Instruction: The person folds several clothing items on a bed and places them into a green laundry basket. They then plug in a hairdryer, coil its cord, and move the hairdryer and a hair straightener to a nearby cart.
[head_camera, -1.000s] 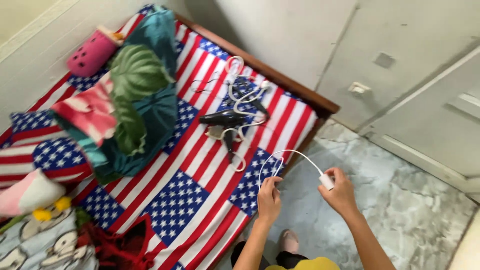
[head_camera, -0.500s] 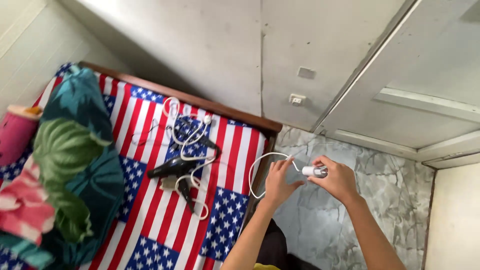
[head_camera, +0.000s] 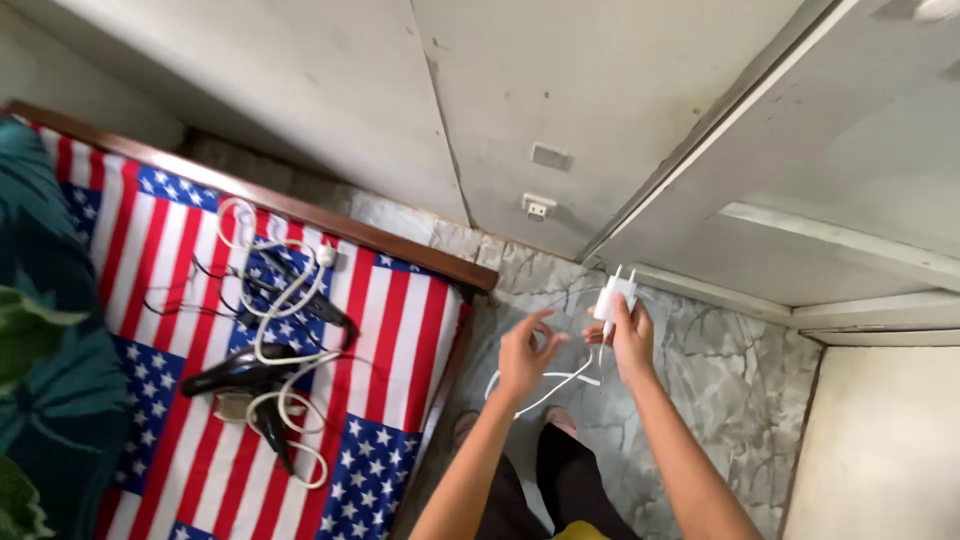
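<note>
Centre frame: R hand (head_camera: 630, 335) pinches white charger plug (head_camera: 612, 296), prongs up, w/ its white cable (head_camera: 545, 383) looping under L hand (head_camera: 524, 352), fingers spread, loose.

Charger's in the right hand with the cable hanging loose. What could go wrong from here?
1. The white cable loops down between the hands toward the feet; it could snag or get stepped on.
2. The right hand holds the charger low on its body, prongs up; it could slip.
3. The left hand is open, with the cable only draped by it, so the slack may swing freely.
</note>
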